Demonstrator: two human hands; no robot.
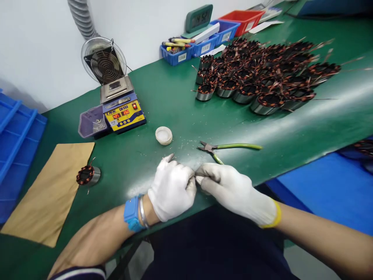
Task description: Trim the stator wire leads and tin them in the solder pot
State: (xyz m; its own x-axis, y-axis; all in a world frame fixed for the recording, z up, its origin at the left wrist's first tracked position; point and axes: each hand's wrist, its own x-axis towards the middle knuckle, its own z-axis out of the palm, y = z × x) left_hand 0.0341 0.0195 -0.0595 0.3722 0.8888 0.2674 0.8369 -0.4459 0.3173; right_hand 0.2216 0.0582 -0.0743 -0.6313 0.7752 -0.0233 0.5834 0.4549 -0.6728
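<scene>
White gloves cover both of my hands, and their fingertips meet just above the bench's front edge. My left hand point(174, 188) is closed in a pinch, a blue band around its wrist. My right hand point(233, 188) is closed too, thumb and fingers pressed together. Whatever lies between the fingertips is too small and hidden to name. Just beyond the right hand, green-handled cutting pliers point(208, 147) lie with jaws apart. A small round white container point(163, 135) stands past the left hand. Tiny pale bits are scattered between the container and the pliers.
Several copper-wound stators point(247, 91) stand grouped at the back right. A single stator point(92, 175) lies on brown paper point(55, 186) at left. Behind are a yellow-fronted solder pot point(124, 116), a purple tray point(84, 123) and a blue bin point(174, 58) holding markers.
</scene>
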